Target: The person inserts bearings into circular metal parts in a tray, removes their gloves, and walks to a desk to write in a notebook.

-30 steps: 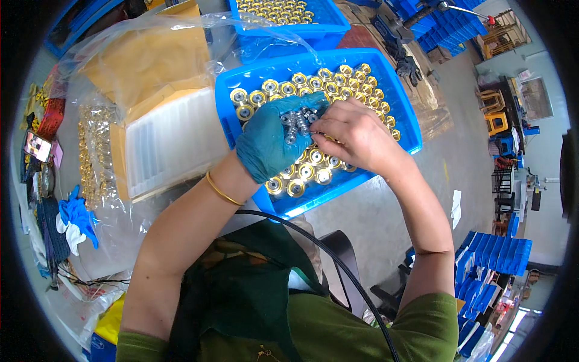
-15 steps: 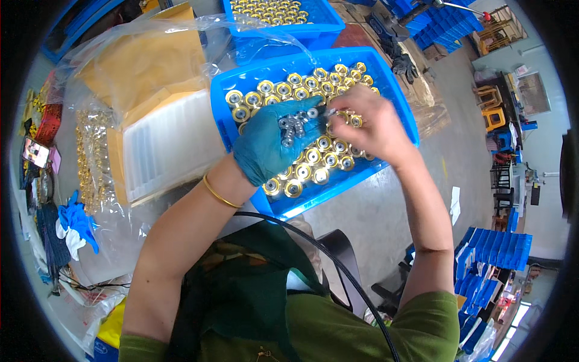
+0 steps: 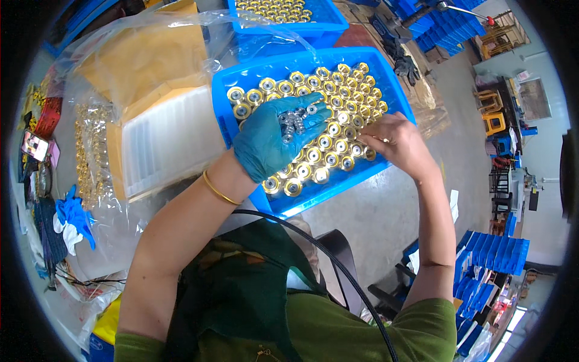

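My left hand (image 3: pixel 262 146), in a blue glove, is palm up over the tray with its fingers stretched out. It carries several small silver ring-shaped bearings (image 3: pixel 293 127) in a loose heap on the palm and fingers. Below it, a blue plastic tray (image 3: pixel 219 108) holds rows of round brass-coloured fittings (image 3: pixel 313 155) with dark centres. My bare right hand (image 3: pixel 399 143) is at the tray's right side, thumb and fingers pinched together at the fittings there. Whatever lies between those fingertips is too small to make out.
A second blue tray (image 3: pixel 289 37) of similar fittings stands behind. To the left lie a brown cardboard sheet (image 3: pixel 151 57), stacked translucent sheets (image 3: pixel 172 142) and clear plastic film. Black gloves (image 3: pixel 405 69) lie at the far right. A black cable (image 3: pixel 329 253) crosses before my body.
My right hand has moved from beside the left fingertips to the right, over the tray's right-hand fittings. The left hand stays nearly still with the bearings on it.
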### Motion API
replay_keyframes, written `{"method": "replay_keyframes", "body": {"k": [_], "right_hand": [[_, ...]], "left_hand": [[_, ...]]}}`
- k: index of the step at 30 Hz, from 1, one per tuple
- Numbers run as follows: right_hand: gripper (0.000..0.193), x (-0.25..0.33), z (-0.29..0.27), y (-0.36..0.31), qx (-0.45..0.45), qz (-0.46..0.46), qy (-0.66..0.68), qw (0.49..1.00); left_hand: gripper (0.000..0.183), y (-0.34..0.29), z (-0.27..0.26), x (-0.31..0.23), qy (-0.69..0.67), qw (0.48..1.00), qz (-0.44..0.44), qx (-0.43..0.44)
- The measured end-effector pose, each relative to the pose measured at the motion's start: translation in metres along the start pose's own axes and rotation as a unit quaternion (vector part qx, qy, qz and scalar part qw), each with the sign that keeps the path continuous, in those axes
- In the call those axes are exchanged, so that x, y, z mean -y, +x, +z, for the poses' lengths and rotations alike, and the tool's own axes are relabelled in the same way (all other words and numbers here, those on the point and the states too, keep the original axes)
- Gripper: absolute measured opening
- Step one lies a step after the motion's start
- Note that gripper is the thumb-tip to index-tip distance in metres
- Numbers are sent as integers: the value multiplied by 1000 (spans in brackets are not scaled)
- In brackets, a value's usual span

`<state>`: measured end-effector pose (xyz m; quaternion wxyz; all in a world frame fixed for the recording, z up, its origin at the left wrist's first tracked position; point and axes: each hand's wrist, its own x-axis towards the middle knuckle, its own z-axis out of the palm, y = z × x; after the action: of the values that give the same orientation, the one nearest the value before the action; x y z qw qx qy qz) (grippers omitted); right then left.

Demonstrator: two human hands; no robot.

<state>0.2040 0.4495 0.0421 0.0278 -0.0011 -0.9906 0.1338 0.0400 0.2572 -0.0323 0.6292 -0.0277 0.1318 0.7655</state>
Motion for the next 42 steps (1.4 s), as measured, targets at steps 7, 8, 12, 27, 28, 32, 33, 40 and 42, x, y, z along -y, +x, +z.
{"method": "replay_keyframes", "body": {"k": [7, 8, 12, 27, 28, 32, 33, 40, 42], "right_hand": [[18, 63, 31, 46, -134, -130, 75, 980], [18, 63, 36, 49, -139, -146, 34, 979], [20, 65, 32, 49, -130, -170, -47, 976], [15, 22, -18, 42, 82, 110, 264, 955], [15, 6, -23, 32, 128, 153, 250, 947], [18, -21, -20, 9, 264, 212, 158, 928], [18, -24, -16, 6, 264, 212, 159, 927], [18, -8, -12, 8, 182, 202, 112, 956], [17, -4, -5, 12, 145, 186, 122, 964]], "left_hand": [[42, -16, 6, -3, 643, 719, 250, 86], [43, -15, 4, -3, 663, 687, 287, 82], [47, -6, 3, 7, 502, 819, 270, 72], [42, -4, 5, 3, 32, 998, 62, 4], [42, -3, 7, 4, 31, 998, 60, 4], [43, -3, 13, 3, 15, 999, 46, -16], [44, -3, 14, 3, 22, 999, 46, -18], [45, -3, 8, 3, 30, 998, 48, 10], [46, -5, 12, 3, 51, 997, 48, -13]]}}
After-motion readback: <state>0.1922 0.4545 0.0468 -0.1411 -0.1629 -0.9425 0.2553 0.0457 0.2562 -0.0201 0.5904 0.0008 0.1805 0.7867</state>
